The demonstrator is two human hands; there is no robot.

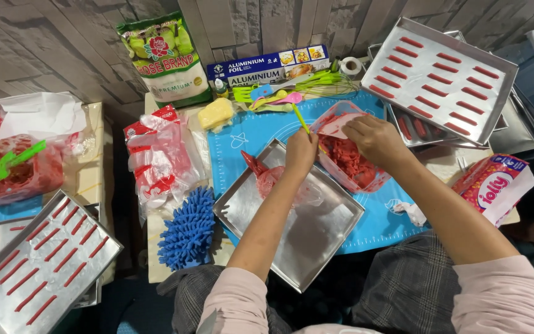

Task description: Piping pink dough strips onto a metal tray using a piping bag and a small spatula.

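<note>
Gripping a green spatula (pixel 301 119), the left hand (pixel 301 151) hovers over the empty metal tray (pixel 316 238) at the blue mat's (pixel 248 133) near edge. The right hand (pixel 375 139) pinches open a soft plastic bag (pixel 347 161) of red dough; floppy, probably best held by its rim. Both forearms reach forward.

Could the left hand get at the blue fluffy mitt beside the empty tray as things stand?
Probably yes. The left hand holds a green spatula above the empty tray; the blue mitt lies uncovered just off that tray's left edge, nothing between. The spatula would need setting down first.
</note>
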